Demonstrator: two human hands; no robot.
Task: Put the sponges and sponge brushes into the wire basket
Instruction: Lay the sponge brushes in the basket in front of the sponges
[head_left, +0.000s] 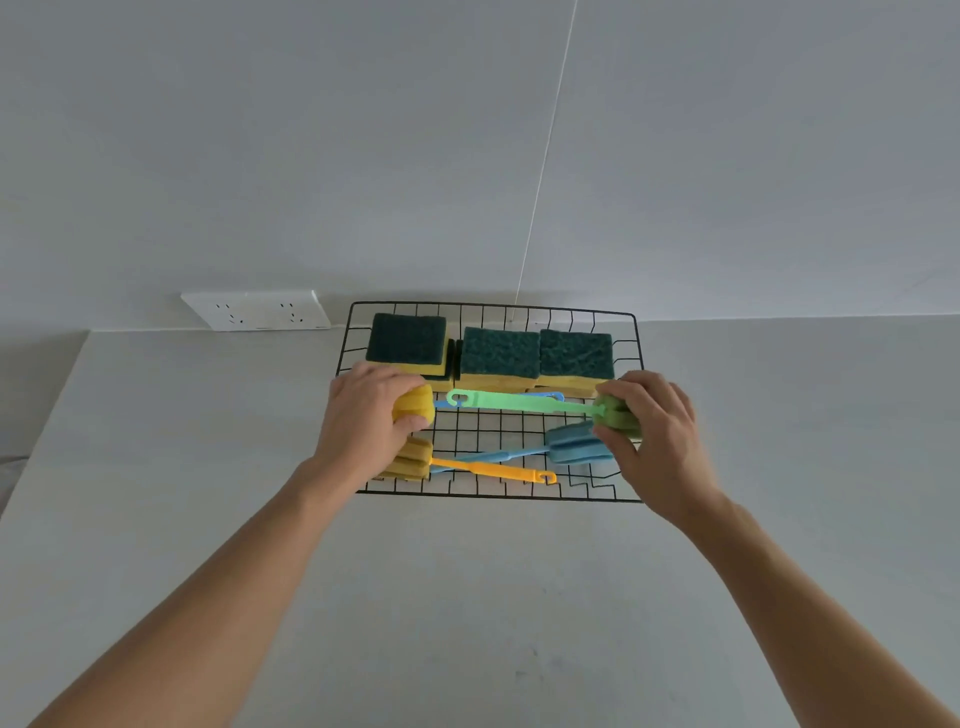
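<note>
A black wire basket (493, 307) sits on the counter against the wall. Three green-topped yellow sponges (500, 352) line its back. My left hand (363, 415) grips the yellow foam head of a sponge brush (414, 404) at the basket's left side; its blue handle runs right behind the green one. My right hand (652, 431) holds the green foam head of a green sponge brush (519, 401), whose handle points left over the basket. A blue sponge brush (576, 444) and an orange-handled yellow sponge brush (488, 469) lie crossed on the basket floor.
A white double wall socket (257, 310) is on the wall left of the basket. A thin white cord (543, 166) runs up the wall behind the basket. The pale counter (467, 597) stretches toward me and to both sides.
</note>
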